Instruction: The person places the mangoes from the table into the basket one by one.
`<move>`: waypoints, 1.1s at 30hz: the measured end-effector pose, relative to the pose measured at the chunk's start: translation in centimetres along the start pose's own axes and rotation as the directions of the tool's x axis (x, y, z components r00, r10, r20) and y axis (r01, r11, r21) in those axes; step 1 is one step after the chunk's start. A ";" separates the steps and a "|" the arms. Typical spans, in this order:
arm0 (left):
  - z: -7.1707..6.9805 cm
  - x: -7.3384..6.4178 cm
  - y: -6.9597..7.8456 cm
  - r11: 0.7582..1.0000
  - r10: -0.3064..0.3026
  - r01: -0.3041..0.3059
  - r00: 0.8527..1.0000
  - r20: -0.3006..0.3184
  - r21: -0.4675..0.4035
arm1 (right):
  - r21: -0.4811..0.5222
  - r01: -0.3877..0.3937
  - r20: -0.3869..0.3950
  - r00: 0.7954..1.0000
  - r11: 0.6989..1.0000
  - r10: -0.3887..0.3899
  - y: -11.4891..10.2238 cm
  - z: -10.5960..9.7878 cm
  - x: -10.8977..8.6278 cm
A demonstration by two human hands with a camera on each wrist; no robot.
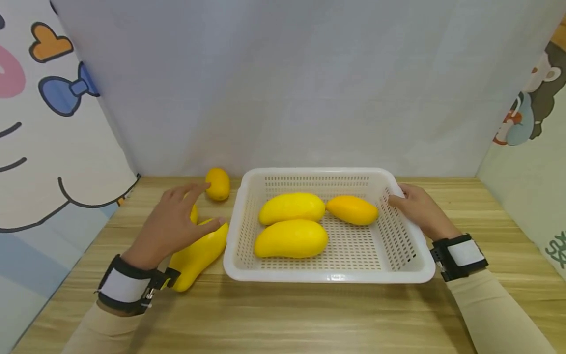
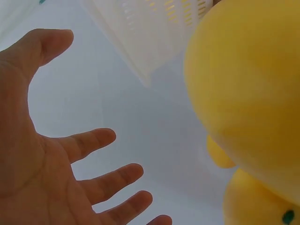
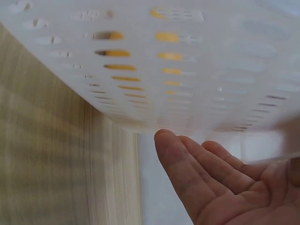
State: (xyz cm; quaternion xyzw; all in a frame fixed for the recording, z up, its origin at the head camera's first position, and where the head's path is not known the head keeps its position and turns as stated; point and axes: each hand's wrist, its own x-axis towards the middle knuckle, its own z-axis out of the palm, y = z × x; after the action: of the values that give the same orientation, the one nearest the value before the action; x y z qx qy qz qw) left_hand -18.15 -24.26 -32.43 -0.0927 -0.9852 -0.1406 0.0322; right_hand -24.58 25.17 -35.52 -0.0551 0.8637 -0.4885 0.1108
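A white perforated plastic basket (image 1: 329,277) holds two yellow mangoes (image 1: 292,239) side by side and an orange-yellow mango (image 1: 352,210) to their right. My right hand (image 1: 422,209) grips the basket's right rim, thumb over the inside and fingers along the outer wall (image 3: 140,77). To the left of the basket, my left hand (image 1: 170,223) hovers with fingers spread and holds nothing. Beneath it lies a long yellow mango (image 1: 201,255), partly hidden by the hand. Another yellow fruit (image 1: 194,214) peeks out behind its thumb. In the left wrist view a mango (image 2: 248,84) looms at the right.
An orange-yellow mango (image 1: 218,185) lies near the back edge, just beyond my left fingertips. The wooden table (image 1: 309,319) ends at a pale cloth backdrop (image 1: 309,98). Printed cartoon panels (image 1: 53,147) stand on both sides.
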 end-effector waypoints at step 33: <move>2.5 -0.1 -0.1 0.998 0.018 -0.007 0.984 0.176 -0.062 | 0.011 0.005 0.007 1.000 1.000 -0.005 -0.2 0.1 -0.2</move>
State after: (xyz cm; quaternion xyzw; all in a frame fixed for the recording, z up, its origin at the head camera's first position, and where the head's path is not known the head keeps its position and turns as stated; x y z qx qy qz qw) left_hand -18.15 -23.66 -34.81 -0.1117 -0.9788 -0.1620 -0.0573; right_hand -24.40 25.04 -35.36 -0.0585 0.8604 -0.4935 0.1129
